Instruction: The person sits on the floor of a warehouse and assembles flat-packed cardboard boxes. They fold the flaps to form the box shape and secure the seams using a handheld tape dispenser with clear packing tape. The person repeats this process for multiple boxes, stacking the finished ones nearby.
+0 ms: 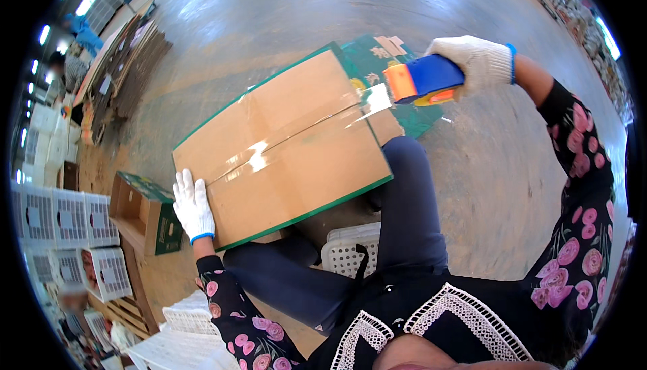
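A brown cardboard box (303, 174) with green edges lies in front of me, its two closed flaps meeting at a seam. Clear packing tape (258, 157) runs along that seam, and a strip stretches past the box's right end to a blue and orange tape dispenser (426, 79). My right hand (472, 63), in a white knitted glove, is wrapped round the dispenser. At the box's left end my left hand (193, 208), gloved in white too, rests flat with its fingers stretched out.
An open-topped cardboard box (145, 215) stands at the left, beside stacked white plastic crates (71, 218). Flattened cardboard (121, 73) is piled at the far left. Behind the box lies green printed cardboard (377, 60). A white perforated stool (344, 252) is under me.
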### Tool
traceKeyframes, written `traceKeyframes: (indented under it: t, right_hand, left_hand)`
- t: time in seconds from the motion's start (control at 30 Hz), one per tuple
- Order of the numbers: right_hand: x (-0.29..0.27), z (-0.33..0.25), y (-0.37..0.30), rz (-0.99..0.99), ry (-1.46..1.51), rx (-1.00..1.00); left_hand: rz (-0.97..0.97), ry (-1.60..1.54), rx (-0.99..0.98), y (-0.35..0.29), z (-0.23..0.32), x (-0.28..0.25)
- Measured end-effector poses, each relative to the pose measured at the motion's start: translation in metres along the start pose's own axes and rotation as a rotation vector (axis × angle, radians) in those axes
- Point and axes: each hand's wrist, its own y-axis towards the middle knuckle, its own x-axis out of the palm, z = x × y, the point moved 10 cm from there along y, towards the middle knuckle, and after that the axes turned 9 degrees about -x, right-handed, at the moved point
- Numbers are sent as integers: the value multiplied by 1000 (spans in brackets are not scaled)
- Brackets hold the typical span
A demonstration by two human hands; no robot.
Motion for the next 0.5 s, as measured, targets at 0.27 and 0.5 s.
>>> traceKeyframes:
  t: [0.27, 0.5]
  right_hand:
    - [48, 33, 25, 31, 71, -80]
    - [83, 34, 57, -35, 121, -31]
  left_hand:
    - [-30, 35, 33, 5, -2, -1]
    - [192, 154, 300, -7, 166, -54]
